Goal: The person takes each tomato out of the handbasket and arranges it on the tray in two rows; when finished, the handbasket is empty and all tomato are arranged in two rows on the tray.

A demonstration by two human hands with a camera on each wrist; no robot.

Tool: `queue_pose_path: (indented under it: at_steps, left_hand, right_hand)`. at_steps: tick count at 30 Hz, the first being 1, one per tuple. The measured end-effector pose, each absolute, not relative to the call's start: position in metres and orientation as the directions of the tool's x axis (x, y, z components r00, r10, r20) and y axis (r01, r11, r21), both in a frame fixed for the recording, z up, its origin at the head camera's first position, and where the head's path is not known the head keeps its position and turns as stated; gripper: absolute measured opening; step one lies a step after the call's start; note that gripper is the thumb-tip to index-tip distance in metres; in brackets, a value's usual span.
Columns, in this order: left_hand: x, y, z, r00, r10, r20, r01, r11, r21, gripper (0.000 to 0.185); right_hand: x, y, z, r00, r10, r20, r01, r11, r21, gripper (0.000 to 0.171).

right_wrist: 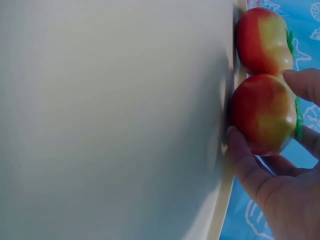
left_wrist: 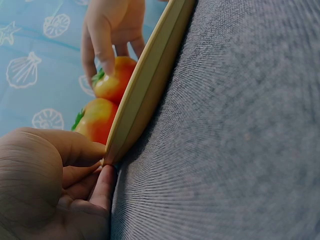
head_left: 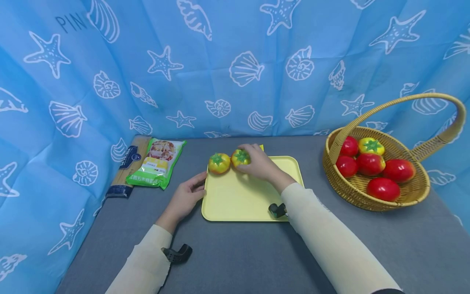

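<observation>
A pale yellow tray point(head_left: 242, 196) lies on the grey table. At its far left corner sit two red-and-yellow tomatoes with green tops. My right hand point(head_left: 258, 163) curls round the right tomato point(head_left: 240, 157), with thumb and fingers on it in the right wrist view point(right_wrist: 262, 115). Beside it, the left tomato point(head_left: 219, 163) rests free on the tray point(right_wrist: 262, 40). At the tray's left edge my left hand point(head_left: 187, 196) pinches the rim point(left_wrist: 145, 85) between thumb and fingers point(left_wrist: 102, 187). Both tomatoes also show past the rim in the left wrist view point(left_wrist: 115, 82).
A wicker basket point(head_left: 382, 192) with a hoop handle stands at the right, holding several red tomatoes and one yellow-topped one. A noodle packet point(head_left: 158, 163) and a spaghetti pack point(head_left: 126, 167) lie at the back left. Blue shell-print curtain surrounds the table.
</observation>
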State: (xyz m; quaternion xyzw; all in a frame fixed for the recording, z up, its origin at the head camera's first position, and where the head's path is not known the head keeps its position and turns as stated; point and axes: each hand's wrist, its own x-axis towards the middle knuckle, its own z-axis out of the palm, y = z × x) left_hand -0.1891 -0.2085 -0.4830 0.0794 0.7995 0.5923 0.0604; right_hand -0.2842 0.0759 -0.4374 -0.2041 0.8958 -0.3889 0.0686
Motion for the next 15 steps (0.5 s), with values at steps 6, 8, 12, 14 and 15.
queue_pose_path:
  at_steps: [6, 8, 12, 14, 15]
  left_hand:
    - [-0.189, -0.207, -0.481, -0.981, 0.193, -0.006, 0.053, 0.297, 0.953, 0.061]
    - [-0.189, -0.207, -0.481, -0.982, 0.189, -0.011, 0.047, 0.299, 0.953, 0.061]
    - [-0.190, -0.207, -0.483, -0.982, 0.187, -0.018, 0.040, 0.303, 0.952, 0.061]
    - [-0.190, -0.208, -0.484, -0.981, 0.191, -0.015, 0.045, 0.305, 0.951, 0.060]
    - [-0.190, -0.208, -0.484, -0.981, 0.194, -0.013, 0.047, 0.306, 0.951, 0.060]
  right_hand:
    - [-0.278, 0.084, -0.432, -0.906, -0.421, 0.051, -0.322, 0.606, -0.727, 0.074]
    - [-0.275, 0.088, -0.429, -0.904, -0.424, 0.061, -0.330, 0.597, -0.731, 0.075]
    - [-0.265, 0.098, -0.420, -0.895, -0.436, 0.091, -0.347, 0.554, -0.757, 0.076]
    - [-0.259, 0.103, -0.414, -0.890, -0.444, 0.106, -0.354, 0.526, -0.773, 0.075]
    - [-0.256, 0.106, -0.412, -0.887, -0.447, 0.115, -0.358, 0.510, -0.782, 0.074]
